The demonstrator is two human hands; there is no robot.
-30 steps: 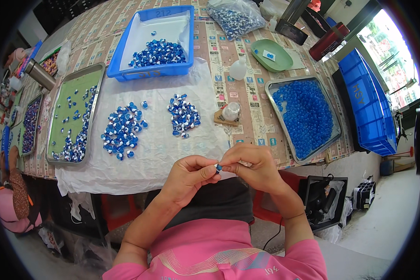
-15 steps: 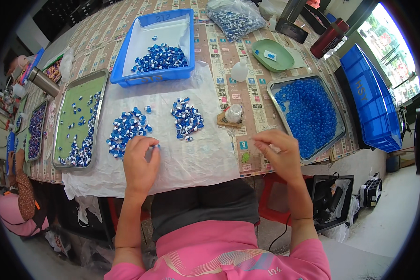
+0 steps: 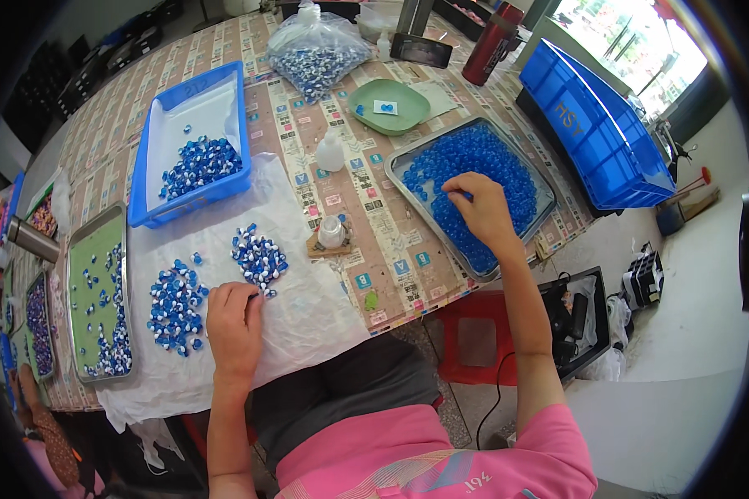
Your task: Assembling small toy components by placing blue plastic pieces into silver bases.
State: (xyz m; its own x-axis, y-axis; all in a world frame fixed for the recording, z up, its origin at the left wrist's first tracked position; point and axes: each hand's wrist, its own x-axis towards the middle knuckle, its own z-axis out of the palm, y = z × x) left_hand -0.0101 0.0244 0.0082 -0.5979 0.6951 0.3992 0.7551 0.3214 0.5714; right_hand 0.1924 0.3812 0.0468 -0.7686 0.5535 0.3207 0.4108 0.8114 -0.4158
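My right hand (image 3: 484, 209) is over the metal tray (image 3: 405, 202) of clear blue beads (image 3: 495, 158), fingers pinched together and pointing down; whatever lies between the tips is hidden. On the white paper sheet (image 3: 300, 320), my left hand (image 3: 235, 328) rests with fingers curled and thumb drawn in; I cannot make out what it holds. Just left of it lies a pile of blue-and-white beads (image 3: 175, 303). A smaller pile of similar beads (image 3: 258, 256) sits beyond its fingertips. A small glass jar (image 3: 332, 233) stands on a wooden block between the hands.
A paper-lined blue bin (image 3: 146, 162) of beads stands at the back left, beside a green-lined metal tray (image 3: 125, 274). Farther back are a bag of beads (image 3: 316, 66), a white squeeze bottle (image 3: 330, 154) and a green dish (image 3: 412, 116). A blue crate (image 3: 595, 125) borders the right side.
My right hand has moved from beside the tray to over its blue beads. My left hand has drawn its fingers together near the piles. The view has turned to the right.
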